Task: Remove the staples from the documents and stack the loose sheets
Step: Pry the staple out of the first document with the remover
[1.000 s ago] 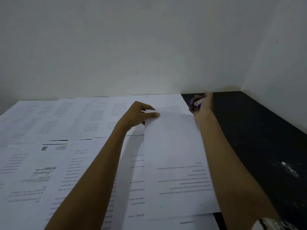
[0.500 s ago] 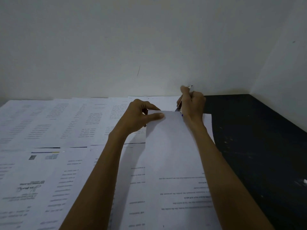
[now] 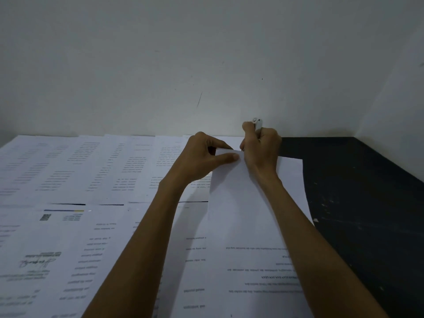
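Observation:
A white printed document [image 3: 247,216] lies lengthwise in front of me, its far end lifted. My left hand [image 3: 204,157] pinches the far left corner of that document between thumb and fingers. My right hand [image 3: 261,148] is fisted around a small staple remover [image 3: 257,123], whose metal end sticks out above the fist. The right hand presses down at the same far corner, touching the left thumb. The staple itself is hidden under the hands.
Many loose printed sheets [image 3: 68,171] lie side by side in two rows over the left and middle of the table. The dark tabletop [image 3: 358,203] shows bare on the right. A pale wall [image 3: 206,65] closes the far side and the right corner.
My right hand has moved left from the table's far edge onto the document's far corner, with the tool turned upright. The left hand keeps its pinch.

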